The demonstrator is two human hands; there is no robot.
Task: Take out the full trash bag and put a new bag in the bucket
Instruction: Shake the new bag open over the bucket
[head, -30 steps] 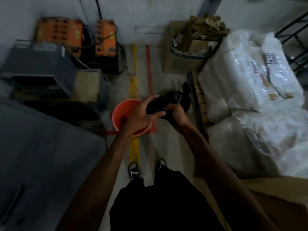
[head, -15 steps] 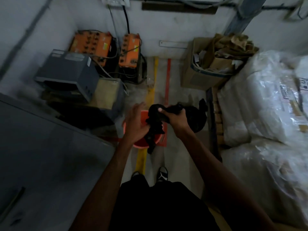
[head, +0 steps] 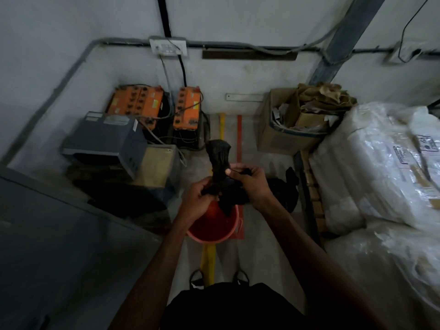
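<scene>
An orange bucket [head: 209, 231] stands on the floor in front of my feet, with nothing visible inside it. Above it I hold a crumpled black trash bag [head: 220, 163] in both hands. My left hand [head: 198, 198] grips its lower bunched part. My right hand [head: 250, 181] pinches an edge of it, and one end of the bag sticks up between the hands. A tied, full black trash bag [head: 284, 190] sits on the floor just right of the bucket, partly hidden behind my right hand.
Orange batteries [head: 140, 103] and a grey box unit [head: 107, 139] stand at the left by the wall. A cardboard box of scrap [head: 292, 125] is at the back right. Large plastic-wrapped bundles [head: 381, 163] fill the right side. A dark grey surface [head: 59, 246] lies at my left.
The camera has tilted up, showing more wall. My hands have pulled the black bag open lengthwise, so one end now stands up above them.
</scene>
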